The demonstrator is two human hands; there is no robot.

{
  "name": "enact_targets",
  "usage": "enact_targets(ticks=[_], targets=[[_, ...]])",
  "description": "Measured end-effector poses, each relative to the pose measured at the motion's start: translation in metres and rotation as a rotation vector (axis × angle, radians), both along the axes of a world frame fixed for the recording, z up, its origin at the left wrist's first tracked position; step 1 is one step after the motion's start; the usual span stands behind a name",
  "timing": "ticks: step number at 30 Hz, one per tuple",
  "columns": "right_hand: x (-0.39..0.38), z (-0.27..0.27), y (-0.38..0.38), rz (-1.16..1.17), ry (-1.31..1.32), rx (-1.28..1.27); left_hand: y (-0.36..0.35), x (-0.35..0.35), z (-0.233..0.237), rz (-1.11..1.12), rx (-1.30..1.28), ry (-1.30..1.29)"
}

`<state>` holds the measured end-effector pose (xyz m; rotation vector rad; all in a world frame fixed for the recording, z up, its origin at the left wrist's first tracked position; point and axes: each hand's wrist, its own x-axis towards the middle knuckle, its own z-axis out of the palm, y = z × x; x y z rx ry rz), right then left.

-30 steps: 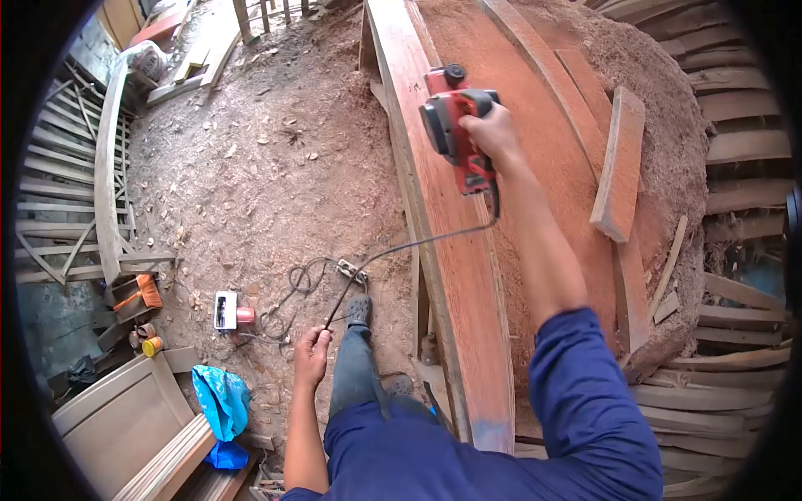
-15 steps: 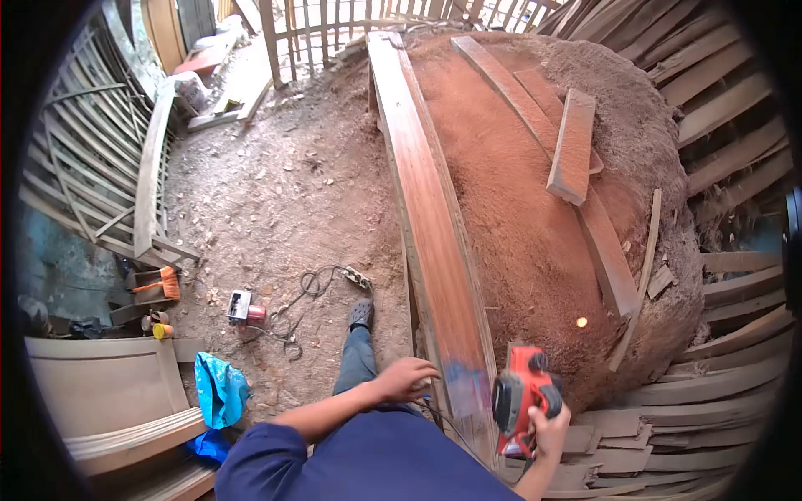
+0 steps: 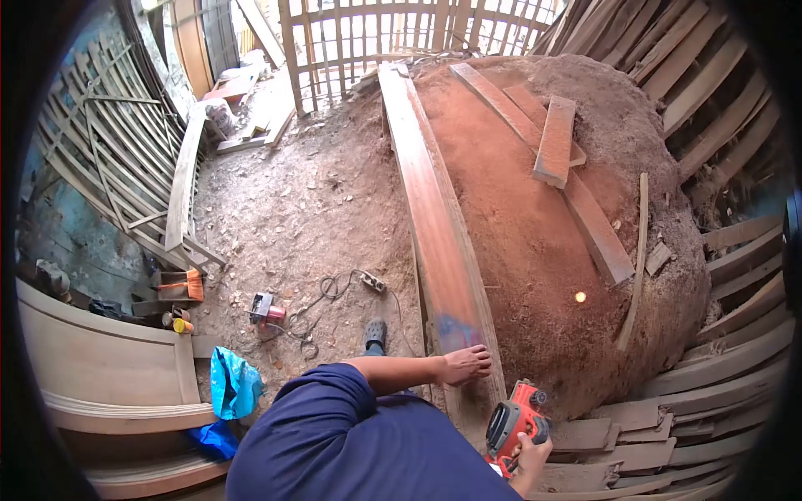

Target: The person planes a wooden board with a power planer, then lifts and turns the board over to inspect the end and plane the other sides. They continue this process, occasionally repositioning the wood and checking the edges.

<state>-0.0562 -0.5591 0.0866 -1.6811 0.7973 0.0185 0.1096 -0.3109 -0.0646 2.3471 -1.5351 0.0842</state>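
Your right hand (image 3: pixel 533 453) has its fingers closed around the handle of the red-and-black power planer (image 3: pixel 511 426), by the plank's right edge at its near end; whether they touch, you cannot tell. The long plank (image 3: pixel 432 225) shows reddish, streaky grain, paler toward the far end, with a blue-purple smear (image 3: pixel 456 332) nearer you. Your left hand (image 3: pixel 466 365) lies palm down just below that smear, fingers loosely together, gripping nothing visible.
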Motion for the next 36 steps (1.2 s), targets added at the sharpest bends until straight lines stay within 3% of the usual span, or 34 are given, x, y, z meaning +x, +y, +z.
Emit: enact_targets(ticks=[4,9,11,12,14,19,21,23,24,25,30,33,36], targets=[[0.002,0.002,0.009,0.052,-0.025,0.037,0.002,-0.001,0.008,-0.012,-0.087,0.075],[0.006,0.004,0.013,0.141,0.015,0.024,0.014,-0.009,0.026,-0.006,0.081,0.172],[0.009,0.006,0.014,0.196,0.008,0.014,0.020,-0.023,0.037,0.275,-0.252,0.331],[0.010,0.005,0.012,0.200,0.004,0.018,0.018,-0.028,0.038,0.279,-0.249,0.327],[0.008,0.001,0.013,0.233,0.003,0.034,0.023,-0.034,0.043,0.864,-0.308,0.275],[0.002,-0.010,0.010,0.198,0.025,0.050,0.023,0.048,0.053,0.925,-0.160,0.019],[-0.002,-0.009,0.009,0.202,0.037,0.019,0.019,0.095,0.052,1.659,-0.225,0.494],[-0.008,-0.008,0.008,0.172,0.039,0.012,0.043,0.139,0.043,1.988,-0.358,0.754],[-0.012,-0.009,0.007,0.151,0.054,0.003,0.063,0.167,-0.012,1.965,-0.530,0.733],[-0.016,-0.016,0.002,0.172,0.018,0.012,0.071,0.183,-0.030,1.967,-0.537,0.740],[-0.035,-0.012,-0.001,0.146,0.059,0.028,0.084,0.219,-0.044,2.171,-0.174,0.574],[-0.055,-0.003,0.000,0.104,0.068,0.034,0.076,0.220,-0.078,2.286,-0.042,0.353],[-0.066,-0.008,0.003,-0.010,-0.033,0.075,0.059,0.154,0.013,2.068,-0.341,0.723]])
